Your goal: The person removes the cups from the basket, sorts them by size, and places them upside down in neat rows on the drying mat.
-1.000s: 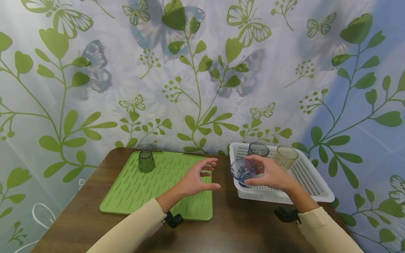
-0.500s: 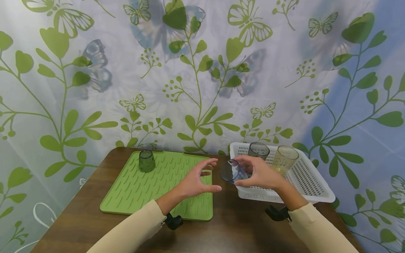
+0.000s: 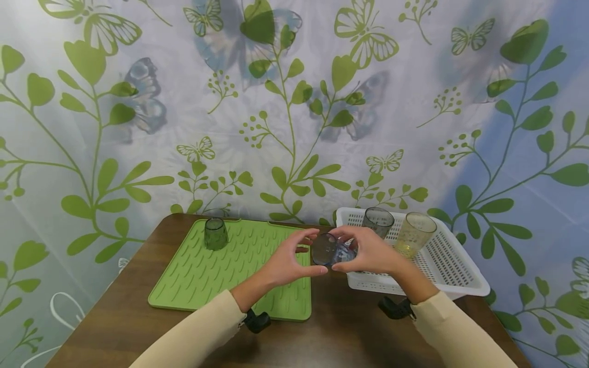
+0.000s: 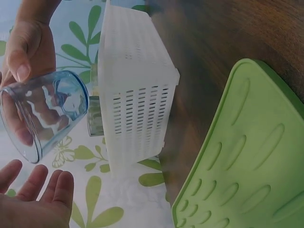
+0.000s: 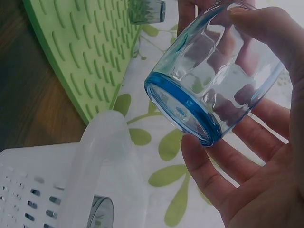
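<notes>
A clear bluish glass (image 3: 325, 250) is tilted on its side in the air between the two hands. My right hand (image 3: 374, 251) grips it, thumb on one side and fingers on the other. In the right wrist view its blue-ringed base (image 5: 183, 109) faces down and left. My left hand (image 3: 291, 259) is held with fingers and thumb spread in a curve, close by the glass's open rim. The left wrist view shows the left fingers (image 4: 47, 183) just apart from the glass. A dark green glass (image 3: 216, 235) stands upside down on a green ridged mat (image 3: 257, 255).
A white perforated basket (image 3: 465, 260) stands on the right of the brown table (image 3: 331, 327). In it are a grey glass (image 3: 379, 219) and a yellowish glass (image 3: 416, 234). Behind the table hangs a leaf-and-butterfly curtain (image 3: 294, 128).
My right hand has carried the bluish glass left, out from over the basket and up to the left hand, its mouth turning toward the left. The left hand has barely moved.
</notes>
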`<control>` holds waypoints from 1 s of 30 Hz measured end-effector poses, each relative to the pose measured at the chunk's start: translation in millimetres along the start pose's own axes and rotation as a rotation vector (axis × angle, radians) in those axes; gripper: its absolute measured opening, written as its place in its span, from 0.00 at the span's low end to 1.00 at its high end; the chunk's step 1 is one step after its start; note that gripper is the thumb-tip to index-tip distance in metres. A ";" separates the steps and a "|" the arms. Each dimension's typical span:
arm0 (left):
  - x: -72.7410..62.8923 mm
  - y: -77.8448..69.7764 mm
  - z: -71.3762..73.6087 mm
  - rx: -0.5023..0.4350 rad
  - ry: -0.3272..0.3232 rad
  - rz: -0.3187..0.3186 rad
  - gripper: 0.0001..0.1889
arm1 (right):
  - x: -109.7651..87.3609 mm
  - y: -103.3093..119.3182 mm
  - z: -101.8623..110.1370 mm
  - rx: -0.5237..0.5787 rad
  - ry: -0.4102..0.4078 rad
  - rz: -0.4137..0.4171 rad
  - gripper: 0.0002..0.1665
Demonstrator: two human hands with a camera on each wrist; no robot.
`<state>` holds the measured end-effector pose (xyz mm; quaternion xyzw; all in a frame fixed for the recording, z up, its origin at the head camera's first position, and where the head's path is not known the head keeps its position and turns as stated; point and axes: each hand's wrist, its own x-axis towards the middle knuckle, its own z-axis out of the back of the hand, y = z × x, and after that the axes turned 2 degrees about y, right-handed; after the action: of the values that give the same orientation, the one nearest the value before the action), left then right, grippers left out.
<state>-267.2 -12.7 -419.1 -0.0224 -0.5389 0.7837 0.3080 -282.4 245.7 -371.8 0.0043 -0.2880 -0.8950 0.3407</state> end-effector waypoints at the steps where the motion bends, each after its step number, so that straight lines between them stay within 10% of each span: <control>1: 0.3 -0.6 -0.6 0.001 -0.002 0.000 0.43 | 0.6 0.6 -0.2 0.001 0.001 0.002 0.42; 30: 2.4 1.4 -3.3 -0.024 -0.082 0.041 0.38 | 11.6 13.4 -3.2 -0.106 0.006 0.044 0.39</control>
<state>-268.6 -9.1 -421.0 -0.0047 -0.5598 0.7836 0.2692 -282.4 228.9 -365.3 -0.0173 -0.2394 -0.9012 0.3608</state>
